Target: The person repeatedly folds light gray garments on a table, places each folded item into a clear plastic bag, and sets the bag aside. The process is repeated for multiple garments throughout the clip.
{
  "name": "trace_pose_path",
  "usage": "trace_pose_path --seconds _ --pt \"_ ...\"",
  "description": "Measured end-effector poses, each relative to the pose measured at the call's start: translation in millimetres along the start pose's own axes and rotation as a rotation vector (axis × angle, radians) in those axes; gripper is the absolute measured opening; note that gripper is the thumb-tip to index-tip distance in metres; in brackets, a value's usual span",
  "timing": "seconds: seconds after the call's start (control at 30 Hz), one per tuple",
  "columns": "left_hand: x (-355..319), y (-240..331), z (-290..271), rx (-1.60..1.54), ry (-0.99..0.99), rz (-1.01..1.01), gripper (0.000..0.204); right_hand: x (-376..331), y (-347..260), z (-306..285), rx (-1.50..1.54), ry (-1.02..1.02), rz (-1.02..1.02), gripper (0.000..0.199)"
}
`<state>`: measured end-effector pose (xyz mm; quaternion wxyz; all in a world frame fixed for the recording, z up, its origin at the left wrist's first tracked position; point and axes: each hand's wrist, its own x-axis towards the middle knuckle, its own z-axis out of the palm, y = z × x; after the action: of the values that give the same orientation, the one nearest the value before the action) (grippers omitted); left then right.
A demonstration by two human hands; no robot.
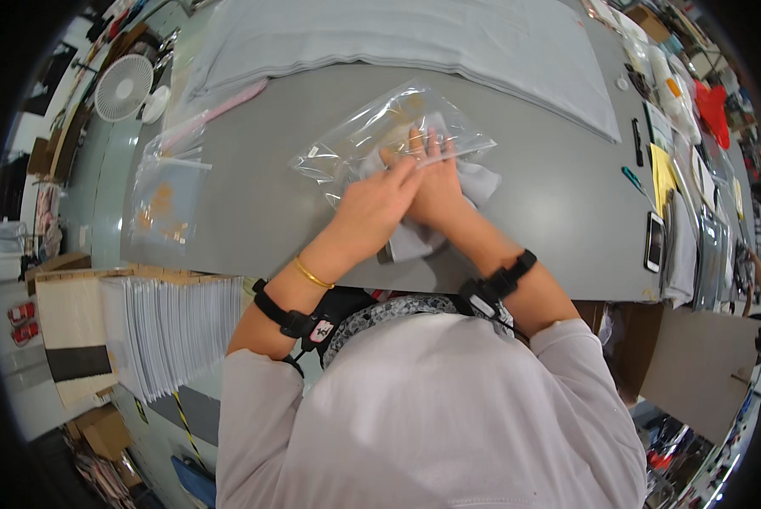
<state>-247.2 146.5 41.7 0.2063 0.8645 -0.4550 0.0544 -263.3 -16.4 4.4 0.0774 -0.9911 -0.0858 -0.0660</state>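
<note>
A clear plastic bag [355,140] lies on the table in front of me, with a folded light grey cloth [478,182] partly inside its mouth. My right hand [436,191] reaches into the bag, its fingers stretched out under the clear film and resting on the cloth. Beside it, my left hand [376,204] is closed at the edge of the bag's mouth, its fingertips overlapping the right hand. Part of the cloth hangs out below my wrists toward the table's near edge.
A wide stack of grey fabric [380,34] covers the far side. Flat clear bags [164,204] lie at the left. A phone [654,242], a black pen [637,142] and green-handled scissors [635,182] line the right. Packed white sheets [177,331] stand below left; a white fan [124,87] is beyond.
</note>
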Motion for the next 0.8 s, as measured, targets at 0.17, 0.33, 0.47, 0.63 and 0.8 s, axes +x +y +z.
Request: trace_pose_path --seconds 0.17,0.33,0.47,0.63,0.8 --pt "-36.2 11.6 -13.4 0.041 0.077 0.080 0.051 -0.8 21.8 -22.8 0.112 -0.047 -0.088 0.077" --pt "-70.6 46.5 23.5 -0.292 -0.105 0.185 0.054 -36.9 60.9 7.3 0.166 -0.095 -0.394 0.072" --pt "-59.7 47.9 67.6 -0.222 -0.229 0.027 0.082 -11.2 48.5 16.3 0.218 -0.047 -0.391 0.062" --pt "-46.6 39.0 70.7 -0.141 -0.219 0.006 0.097 55.4 4.5 39.6 0.225 0.009 -0.480 0.052" --pt "-46.6 35.8 60.5 -0.174 -0.206 -0.014 0.092 94.7 -24.7 66.6 0.215 0.002 -0.406 0.054"
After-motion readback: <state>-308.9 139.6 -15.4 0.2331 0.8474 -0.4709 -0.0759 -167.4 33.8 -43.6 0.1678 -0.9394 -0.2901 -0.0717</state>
